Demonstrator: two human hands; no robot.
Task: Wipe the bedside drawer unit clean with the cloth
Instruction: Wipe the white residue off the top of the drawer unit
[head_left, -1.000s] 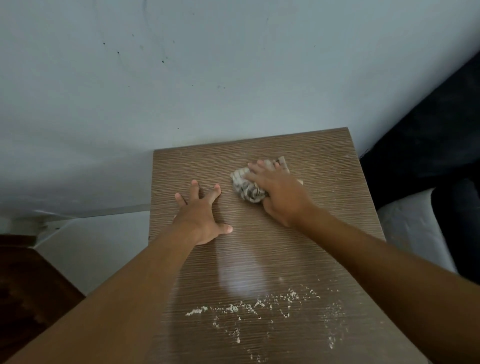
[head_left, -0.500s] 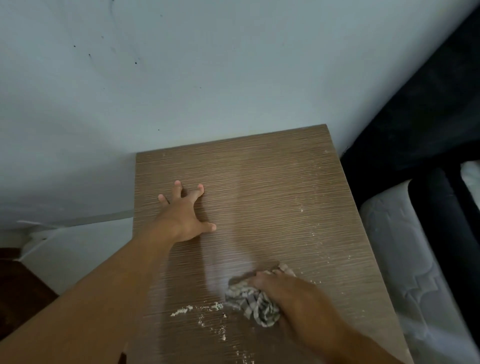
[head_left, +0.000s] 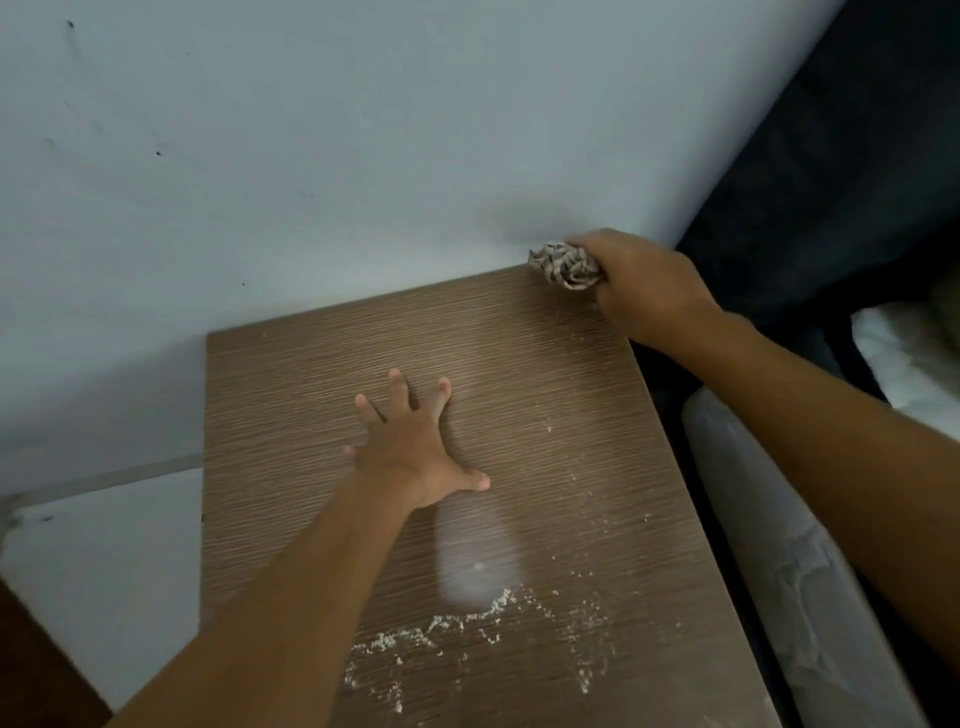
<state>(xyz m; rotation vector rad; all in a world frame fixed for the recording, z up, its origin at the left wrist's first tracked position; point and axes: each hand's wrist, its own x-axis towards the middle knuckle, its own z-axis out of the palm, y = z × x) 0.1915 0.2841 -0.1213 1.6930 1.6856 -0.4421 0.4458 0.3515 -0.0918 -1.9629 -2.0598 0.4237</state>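
The wood-grain top of the bedside drawer unit (head_left: 322, 374) fills the lower middle of the head view. My left hand (head_left: 415, 447) lies flat on it with the fingers spread. At the unit's far right corner, against the wall, my right hand (head_left: 649, 291) is closed on a crumpled patterned cloth (head_left: 563, 265). White crumbs and powder (head_left: 467, 629) are scattered over the near part of the top, with a thin trail along the right side (head_left: 582, 488). A pale glare patch sits near the middle.
A pale wall (head_left: 363, 156) backs the unit. A dark headboard (head_left: 841, 171) and a white mattress (head_left: 810, 582) lie close on the right, past a narrow dark gap. Pale floor (head_left: 104, 571) and a dark wooden edge (head_left: 31, 670) are at the left.
My right hand carried the cloth from the near part of the top to the far right corner. The left hand stayed flat in place.
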